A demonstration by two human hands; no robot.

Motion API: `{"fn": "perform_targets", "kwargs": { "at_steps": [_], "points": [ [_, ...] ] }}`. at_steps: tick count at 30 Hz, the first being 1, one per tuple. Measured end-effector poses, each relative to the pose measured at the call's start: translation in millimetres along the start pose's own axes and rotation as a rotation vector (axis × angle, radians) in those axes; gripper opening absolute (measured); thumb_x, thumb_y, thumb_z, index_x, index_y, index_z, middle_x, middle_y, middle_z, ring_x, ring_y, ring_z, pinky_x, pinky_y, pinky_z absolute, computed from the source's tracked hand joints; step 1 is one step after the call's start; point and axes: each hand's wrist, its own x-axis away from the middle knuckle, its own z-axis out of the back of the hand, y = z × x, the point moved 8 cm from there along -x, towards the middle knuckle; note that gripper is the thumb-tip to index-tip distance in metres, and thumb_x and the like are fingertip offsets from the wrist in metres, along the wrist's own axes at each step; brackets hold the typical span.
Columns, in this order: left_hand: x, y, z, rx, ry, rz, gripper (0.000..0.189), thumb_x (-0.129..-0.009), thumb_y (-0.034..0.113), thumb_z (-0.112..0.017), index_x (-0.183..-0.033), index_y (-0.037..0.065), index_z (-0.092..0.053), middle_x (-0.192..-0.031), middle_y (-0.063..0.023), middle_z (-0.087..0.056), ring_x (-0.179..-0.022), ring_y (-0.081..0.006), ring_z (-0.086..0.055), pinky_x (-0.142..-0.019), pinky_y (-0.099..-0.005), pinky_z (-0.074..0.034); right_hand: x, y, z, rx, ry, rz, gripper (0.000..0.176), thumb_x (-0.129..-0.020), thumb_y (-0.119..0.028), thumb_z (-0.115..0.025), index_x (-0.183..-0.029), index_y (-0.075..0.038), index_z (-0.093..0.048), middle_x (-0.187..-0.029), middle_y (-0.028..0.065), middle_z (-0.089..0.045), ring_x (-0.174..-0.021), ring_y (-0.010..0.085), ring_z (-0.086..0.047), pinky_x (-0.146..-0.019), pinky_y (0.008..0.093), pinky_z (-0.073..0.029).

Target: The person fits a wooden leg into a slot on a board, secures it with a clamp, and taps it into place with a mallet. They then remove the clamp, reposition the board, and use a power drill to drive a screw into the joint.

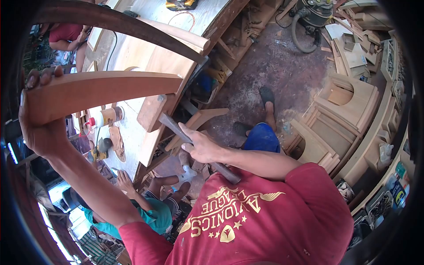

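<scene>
In the head view, a curved wooden piece (110, 92) is held above the counter (207, 13), its free end near the counter's edge, the left hand (39, 130) closed round its other end. It is judged stiff and weighty, best gripped there. A hammer (176, 130) is clenched mid-handle by the right hand (201, 148).

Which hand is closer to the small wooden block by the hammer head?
Right. The right hand grips the hammer, beside the block; the left hand holds the far end of the curved wood, well away.
</scene>
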Motion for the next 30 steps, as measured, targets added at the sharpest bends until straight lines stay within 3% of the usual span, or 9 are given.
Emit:
{"fn": "perform_targets", "kwargs": {
  "at_steps": [4,7,9,12,15,21,24,27,30],
  "points": [
    [0,0,3,-0.046,0.127,-0.050,0.036,-0.099,0.019,-0.055,-0.126,-0.005,-0.050,-0.117,-0.0145,-0.052,-0.126,-0.0320,-0.051,-0.125,-0.0593,-0.024,-2,2,6,-0.030,0.018,0.102,0.072,-0.097,-0.013,-0.063,-0.160,-0.002,-0.029,-0.134,0.0360,-0.058,-0.128,0.0478,-0.057,-0.108,0.0459,-0.045],
    [-3,-2,-3,-0.017,-0.071,0.020,0.036,-0.099,0.019,-0.055,-0.125,-0.005,-0.051,-0.117,-0.0143,-0.052,-0.124,-0.0304,-0.052,-0.125,-0.0593,-0.024,1,6,3,-0.012,0.018,0.071,0.072,-0.097,-0.013,-0.062,-0.160,-0.003,-0.029,-0.134,0.0357,-0.058,-0.127,0.0476,-0.057,-0.108,0.0459,-0.045],
    [-2,-3,-1,0.025,-0.011,0.007,0.036,-0.098,0.018,-0.055,-0.125,-0.005,-0.051,-0.116,-0.0142,-0.053,-0.122,-0.0300,-0.053,-0.125,-0.0593,-0.024,0,6,-1,0.034,-0.022,0.003,0.072,-0.097,-0.013,-0.062,-0.160,-0.002,-0.028,-0.133,0.0354,-0.059,-0.126,0.0476,-0.058,-0.107,0.0454,-0.046],
    [-5,-2,0,0.026,-0.002,-0.004,0.036,-0.097,0.017,-0.055,-0.125,-0.005,-0.051,-0.117,-0.0139,-0.053,-0.121,-0.0295,-0.054,-0.125,-0.0595,-0.025,1,-1,12,-0.005,0.092,0.178,0.072,-0.097,-0.014,-0.062,-0.160,-0.002,-0.028,-0.131,0.0346,-0.060,-0.124,0.0474,-0.059,-0.107,0.0450,-0.046],
    [-3,-4,1,0.039,0.006,-0.001,0.037,-0.097,0.017,-0.056,-0.125,-0.006,-0.051,-0.118,-0.0138,-0.053,-0.120,-0.0294,-0.054,-0.125,-0.0595,-0.026,5,-5,11,-0.010,-0.033,-0.024,0.072,-0.098,-0.015,-0.062,-0.160,-0.001,-0.028,-0.131,0.0341,-0.061,-0.124,0.0469,-0.060,-0.108,0.0448,-0.046],
    [-3,-5,-2,0.076,-0.004,0.007,0.036,-0.096,0.017,-0.056,-0.124,-0.006,-0.051,-0.118,-0.0140,-0.052,-0.120,-0.0296,-0.055,-0.125,-0.0595,-0.027,0,5,10,0.018,0.061,0.124,0.073,-0.098,-0.015,-0.062,-0.160,0.000,-0.027,-0.133,0.0343,-0.060,-0.126,0.0461,-0.059,-0.108,0.0450,-0.045],
    [-2,-4,-2,0.054,-0.008,0.011,0.033,-0.097,0.016,-0.055,-0.122,-0.005,-0.052,-0.116,-0.0139,-0.052,-0.121,-0.0291,-0.055,-0.125,-0.0595,-0.027,3,5,4,0.017,0.003,0.039,0.073,-0.097,-0.015,-0.062,-0.159,0.000,-0.028,-0.133,0.0342,-0.059,-0.126,0.0460,-0.059,-0.109,0.0450,-0.045],
    [-5,-4,-3,0.028,0.012,0.007,0.031,-0.097,0.015,-0.055,-0.120,-0.005,-0.052,-0.115,-0.0142,-0.052,-0.121,-0.0285,-0.055,-0.125,-0.0596,-0.027,3,-1,17,0.047,0.098,0.207,0.072,-0.096,-0.014,-0.063,-0.159,0.000,-0.029,-0.134,0.0336,-0.059,-0.126,0.0458,-0.059,-0.109,0.0445,-0.045],
    [-4,-4,-1,0.032,0.022,0.005,0.031,-0.096,0.015,-0.055,-0.120,-0.005,-0.052,-0.115,-0.0145,-0.052,-0.121,-0.0284,-0.055,-0.125,-0.0594,-0.027,8,-2,13,0.018,-0.010,0.007,0.072,-0.096,-0.014,-0.064,-0.158,0.001,-0.032,-0.135,0.0334,-0.059,-0.127,0.0457,-0.058,-0.110,0.0446,-0.045]
  ]
}}
